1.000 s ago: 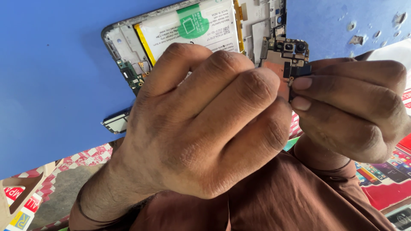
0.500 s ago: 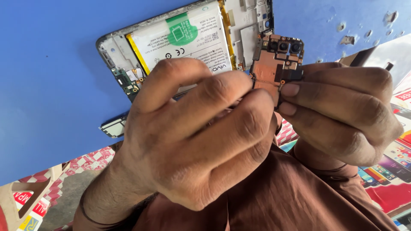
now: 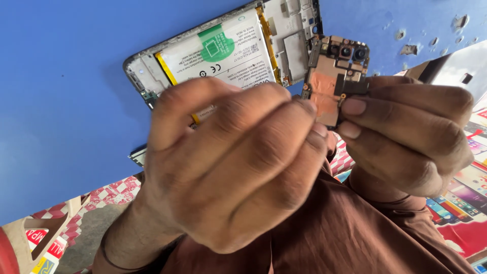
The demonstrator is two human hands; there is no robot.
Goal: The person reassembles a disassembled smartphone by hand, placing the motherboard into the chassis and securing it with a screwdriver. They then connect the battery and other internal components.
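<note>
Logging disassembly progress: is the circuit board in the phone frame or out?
Out. The circuit board is pinched between the left hand and right hand, beside the opened phone.

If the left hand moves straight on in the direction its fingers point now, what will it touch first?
Probably the circuit board held by the right hand: the left hand fingers point right at it, seemingly almost touching; depth is unclear.
</note>
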